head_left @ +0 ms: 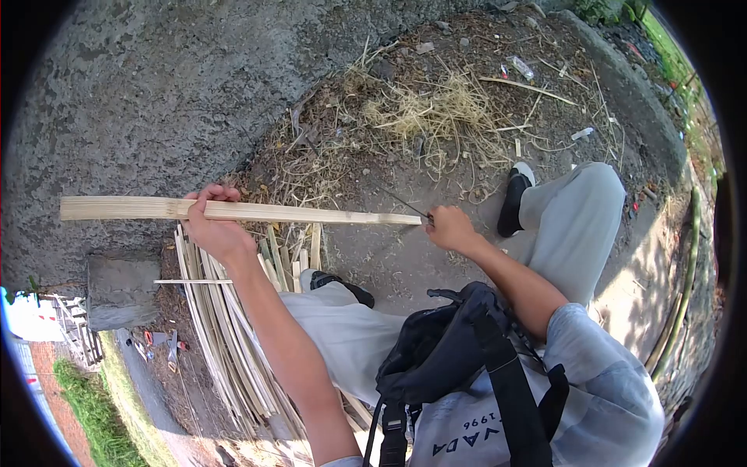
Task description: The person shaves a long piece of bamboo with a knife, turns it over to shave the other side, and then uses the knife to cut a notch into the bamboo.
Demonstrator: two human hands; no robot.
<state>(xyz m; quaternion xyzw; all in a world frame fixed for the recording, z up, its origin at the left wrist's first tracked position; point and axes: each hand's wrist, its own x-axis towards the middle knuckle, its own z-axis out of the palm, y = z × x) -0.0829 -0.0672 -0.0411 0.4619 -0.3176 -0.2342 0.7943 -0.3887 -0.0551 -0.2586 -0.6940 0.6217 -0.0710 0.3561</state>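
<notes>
A long, flat bamboo slat point(233, 210) is held level across the view, pale yellow-cream, with a smooth split face and straight edges; its left end is cut square and broad, and it narrows slightly toward the right end. The left hand point(214, 226) is wrapped round the slat near its left third, fingers curled over the top edge, so that grip is closed on the wood. The right hand point(450, 228) is fisted at the slat's right tip, closed on a thin dark knife blade point(406, 205) that juts up and left against the end of the wood; the handle is hidden in the fist.

Beneath the left forearm a bundle of similar bamboo strips point(226, 342) is stacked on the ground, thin, pale and slightly fanned. Beyond the slat, dry straw-like shavings point(436, 113) are heaped in a tangled, fibrous pile on dark, gritty soil. Rough grey concrete point(156, 93) is seen on the left. A black strapped bag point(451, 358) is worn at the chest.
</notes>
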